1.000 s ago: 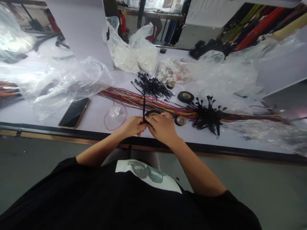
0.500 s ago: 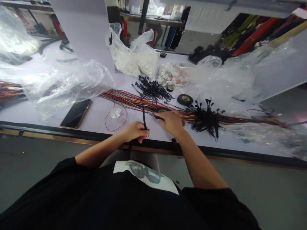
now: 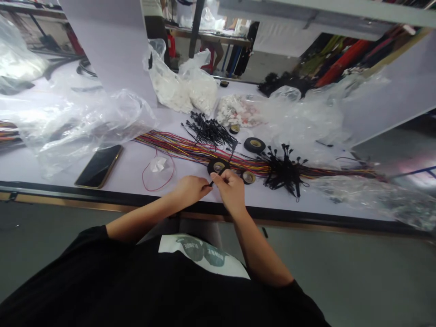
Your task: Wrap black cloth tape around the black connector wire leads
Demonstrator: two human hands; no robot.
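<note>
A short black cable point(image 3: 232, 154) runs slantwise between my hands, its connector end pointing up and away over the wires. My left hand point(image 3: 191, 190) is closed, pinching the cable's near end. Thumb and fingers of my right hand point(image 3: 232, 190) close on the same cable farther along. Just behind my right fingers is a roll of black tape point(image 3: 213, 164), partly hidden by them. To the right of that hand lies a smaller tape roll point(image 3: 248, 177). Beyond both hands a long bundle of coloured wires point(image 3: 184, 148) stretches across the table.
Black connector cables lie in one pile point(image 3: 209, 129) behind the wires and another pile point(image 3: 284, 172) at right. A third tape roll point(image 3: 254, 145) sits between them. A phone point(image 3: 98, 166) lies at left, near a thin red wire loop point(image 3: 158, 188). Plastic bags point(image 3: 173, 88) line the back.
My right hand has moved left and toward me, from the tape roll onto the black cable beside my left hand. The cable now leans right. The camera view has shifted slightly.
</note>
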